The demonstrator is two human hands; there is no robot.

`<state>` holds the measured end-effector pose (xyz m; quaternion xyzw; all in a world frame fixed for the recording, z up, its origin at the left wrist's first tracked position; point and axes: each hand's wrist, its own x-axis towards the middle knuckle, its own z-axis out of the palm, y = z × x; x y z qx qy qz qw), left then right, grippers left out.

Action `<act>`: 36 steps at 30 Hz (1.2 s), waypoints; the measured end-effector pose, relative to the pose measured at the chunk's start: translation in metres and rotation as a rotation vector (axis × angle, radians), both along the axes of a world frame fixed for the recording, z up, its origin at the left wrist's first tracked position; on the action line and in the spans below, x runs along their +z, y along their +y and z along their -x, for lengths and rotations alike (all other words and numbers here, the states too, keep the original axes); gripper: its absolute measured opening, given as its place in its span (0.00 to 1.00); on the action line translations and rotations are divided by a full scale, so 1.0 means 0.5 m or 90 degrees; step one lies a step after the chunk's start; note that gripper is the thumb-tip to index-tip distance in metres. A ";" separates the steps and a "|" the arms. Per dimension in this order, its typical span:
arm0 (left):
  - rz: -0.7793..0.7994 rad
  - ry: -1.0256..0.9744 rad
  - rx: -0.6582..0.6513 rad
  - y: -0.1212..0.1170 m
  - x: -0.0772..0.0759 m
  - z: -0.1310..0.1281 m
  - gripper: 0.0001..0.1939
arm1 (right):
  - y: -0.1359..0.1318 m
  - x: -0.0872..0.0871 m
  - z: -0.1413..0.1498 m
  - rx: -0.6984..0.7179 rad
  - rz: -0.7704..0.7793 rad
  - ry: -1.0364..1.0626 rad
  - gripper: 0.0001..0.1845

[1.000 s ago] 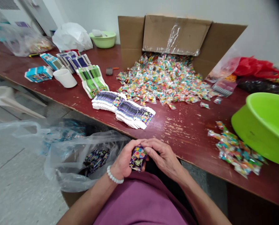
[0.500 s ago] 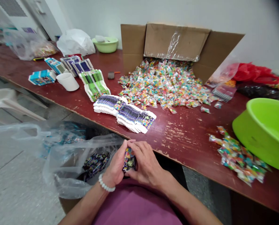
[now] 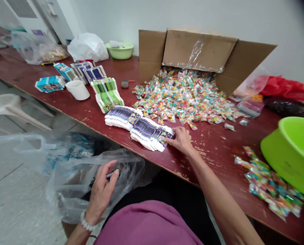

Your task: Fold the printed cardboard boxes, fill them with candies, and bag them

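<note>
My left hand [image 3: 101, 192] reaches over the mouth of a clear plastic bag [image 3: 72, 183] below the table edge, fingers spread and empty, just above dark purple packets [image 3: 108, 175] lying inside. My right hand [image 3: 180, 139] rests on the red-brown table [image 3: 213, 149], its fingertips pinching the end card of a fanned row of purple flat cards [image 3: 152, 132]. A second purple row [image 3: 120, 116] lies just left of it. I cannot tell whether the card is lifted.
A heap of small colourful sachets [image 3: 185, 95] spills from an open cardboard box [image 3: 200, 51]. A green basin [image 3: 292, 153] and a smaller sachet pile [image 3: 266, 180] sit at the right. Green cards [image 3: 107, 95], a white cup [image 3: 78, 90] and blue boxes [image 3: 50, 83] lie at the left.
Both hands held a purple packet together in my lap. Now the left hand has gone to the plastic bag and holds nothing; the right has reached forward to the purple card row.
</note>
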<state>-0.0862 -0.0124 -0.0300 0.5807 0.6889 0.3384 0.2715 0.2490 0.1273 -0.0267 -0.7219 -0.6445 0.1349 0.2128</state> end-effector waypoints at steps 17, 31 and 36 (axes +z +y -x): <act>0.510 -0.726 -0.506 0.048 0.152 -0.219 0.23 | -0.224 0.164 0.078 0.197 0.144 0.804 0.17; 0.294 -0.405 -0.485 0.025 0.166 -0.229 0.22 | -0.302 0.152 0.143 0.177 0.070 0.584 0.21; 0.316 -0.459 -0.492 0.022 0.170 -0.234 0.23 | -0.310 0.157 0.137 0.191 -0.004 0.472 0.32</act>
